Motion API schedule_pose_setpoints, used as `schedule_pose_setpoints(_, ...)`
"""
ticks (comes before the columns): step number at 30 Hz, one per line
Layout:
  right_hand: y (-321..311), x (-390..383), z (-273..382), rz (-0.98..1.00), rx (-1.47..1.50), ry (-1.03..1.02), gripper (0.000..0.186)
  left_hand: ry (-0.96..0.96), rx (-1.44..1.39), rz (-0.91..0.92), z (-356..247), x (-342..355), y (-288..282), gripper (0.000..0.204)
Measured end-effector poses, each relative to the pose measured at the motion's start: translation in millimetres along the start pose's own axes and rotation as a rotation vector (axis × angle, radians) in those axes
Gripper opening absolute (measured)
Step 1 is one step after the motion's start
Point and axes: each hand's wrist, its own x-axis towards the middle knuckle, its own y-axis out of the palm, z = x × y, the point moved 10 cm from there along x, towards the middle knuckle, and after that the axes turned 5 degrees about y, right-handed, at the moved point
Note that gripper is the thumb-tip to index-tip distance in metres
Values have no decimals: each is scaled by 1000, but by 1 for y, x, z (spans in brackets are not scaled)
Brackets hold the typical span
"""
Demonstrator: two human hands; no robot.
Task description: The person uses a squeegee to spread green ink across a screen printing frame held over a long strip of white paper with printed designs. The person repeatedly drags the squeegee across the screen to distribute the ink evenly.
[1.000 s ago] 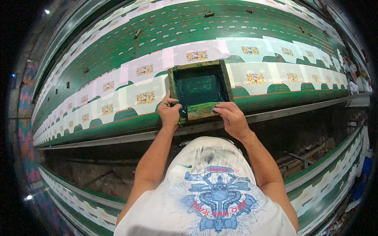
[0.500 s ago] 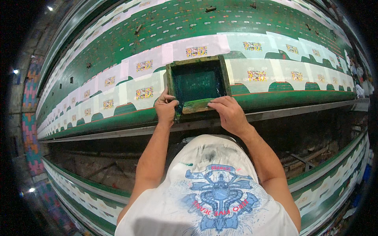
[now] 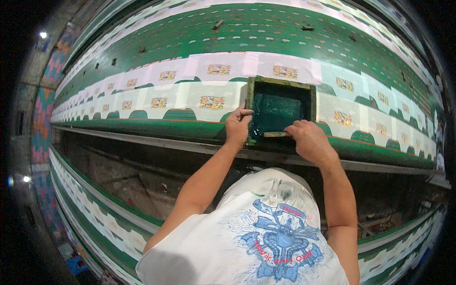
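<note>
A wooden screen-printing frame [image 3: 313, 105], stained green, lies over the front row of printed cloth pieces, with dark wet green mesh [image 3: 278, 108] inside it. My left hand [image 3: 238, 126] is closed on the frame's left side, its thumb and fingertips at the rim. At the frame's near edge, my right hand [image 3: 312, 141] pinches the right end of a squeegee [image 3: 277, 135], seen as a narrow pale bar. White cloth with a multicoloured print [image 3: 212, 102] lies just left of the frame. Another printed piece [image 3: 343, 118] is to its right.
A long green printing table [image 3: 180, 126] runs across the view, its front edge bordered by a grey rail [image 3: 190, 147]. Behind lies a second row of printed cloth [image 3: 285, 71]. Small dark blocks [image 3: 308, 28] sit farther back. Another cloth-covered table [image 3: 104, 213] stands behind me.
The view has turned, so the frame appears farther right, though its place among the cloths looks the same. The squeegee has tipped from showing its broad face to a narrow edge.
</note>
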Motion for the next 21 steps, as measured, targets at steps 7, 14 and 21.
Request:
schedule_pose_setpoints(7, -12, 75, -48, -5, 81, 59, 39, 76, 32, 90, -2, 5, 8, 15)
schedule_pose_setpoints(14, -16, 93, -55, -197, -28, 98, 44, 211, 181, 81, -22, 2, 6, 14)
schedule_pose_setpoints(21, 3, 38, -4, -210, -89, 43, 52, 182, 190, 92, -24, 2, 3, 11)
